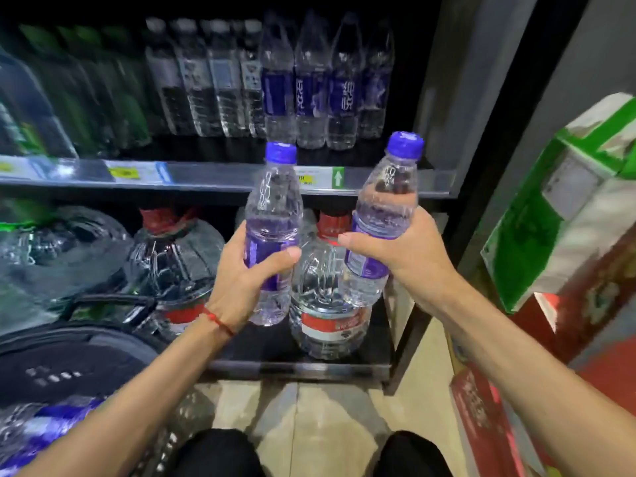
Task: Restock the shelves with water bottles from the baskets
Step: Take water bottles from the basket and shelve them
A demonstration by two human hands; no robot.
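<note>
Wrapping both bottles mid-body: fingers (285,254) of the L hand (247,273) curl round the L bottle (272,218) at its purple label, thumb across the front. R hand (395,249) grips the R bottle (385,208) the same way, a bit higher on the label. Both grips are full, nothing loose. L bottle is near upright; R bottle is tilted, cap leaning right. Blue caps are on both. The bottles are apart from each other, held in the air in front of the shelf edge (220,177), not yet on the shelf.

Behind and above stands the purple-label row (309,91) at the right end of the upper shelf, prob. the same product. Below are the big jugs (327,304) w/ red labels on the bottom shelf. Lower left is a dark basket (86,352) w/ more purple-label stock (44,425), blurred.

Step in hand, my read: lift and set the pair in front of the purple-label row. To do it well:
- Get the bases clear over the shelf lip first.
- Straighten the R bottle before it goes down.
- Go in base-first, one at a time if the gap is tight, so standing bottles aren't knocked.
- Some free space seems to sit ahead of that row; depth is hard to judge.
- Turn labels to the front.
- Don't squeeze; thin plastic likely gives.
- Release only once the base sits flat.
</note>
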